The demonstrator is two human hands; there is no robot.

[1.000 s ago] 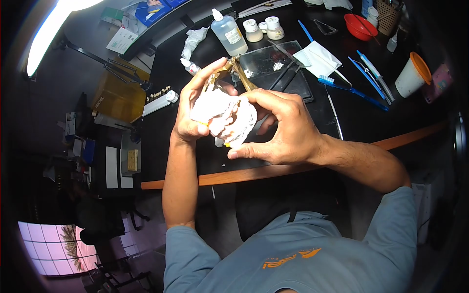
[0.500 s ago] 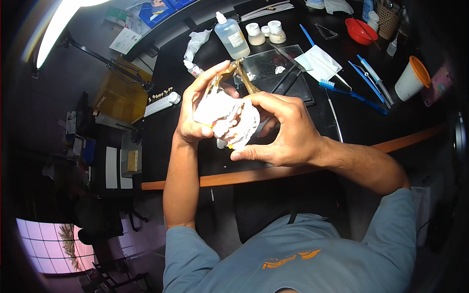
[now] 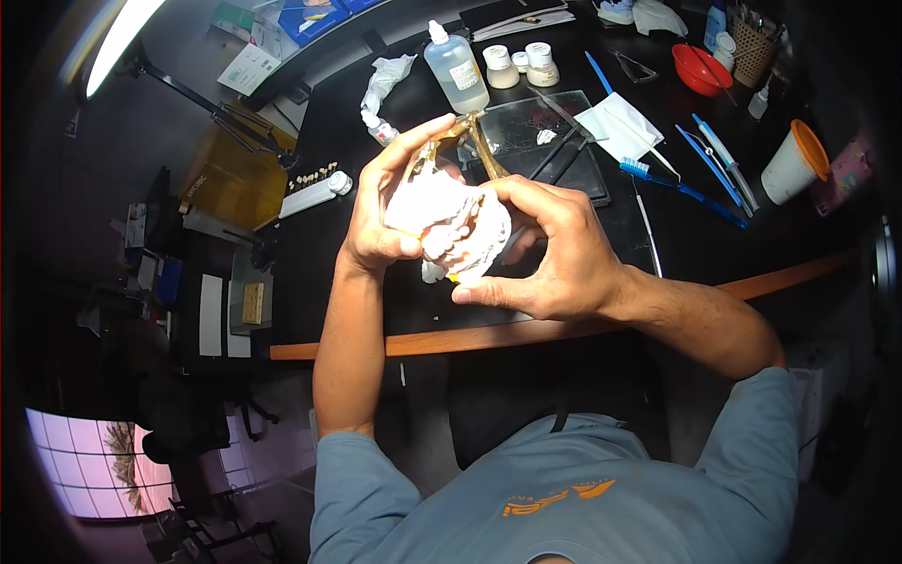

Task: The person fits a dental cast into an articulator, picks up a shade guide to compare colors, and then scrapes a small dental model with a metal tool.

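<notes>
A white plaster dental model [image 3: 446, 221] on a brass-coloured metal frame [image 3: 483, 150] is held up above the bench, brightly lit. My left hand [image 3: 381, 211] grips its left side, with the thumb on the white plaster and the fingers up along the frame. My right hand [image 3: 564, 244] holds the right side, thumb at the lower edge and index finger near the top. Some of its fingers are hidden behind the model. Beyond the model lies a dark glass slab [image 3: 573, 169] with small white bits on it.
A clear bottle [image 3: 458, 75] and small jars [image 3: 501, 68] stand behind. To the right are a white tissue [image 3: 620, 127], a blue brush [image 3: 686, 191], a red bowl [image 3: 700, 70] and an orange-rimmed cup [image 3: 789, 169]. The bench's wooden edge [image 3: 442, 340] runs in front.
The view has shifted slightly, so the bench objects appear a little displaced. Both hands keep hold of the model, which looks almost unchanged in pose.
</notes>
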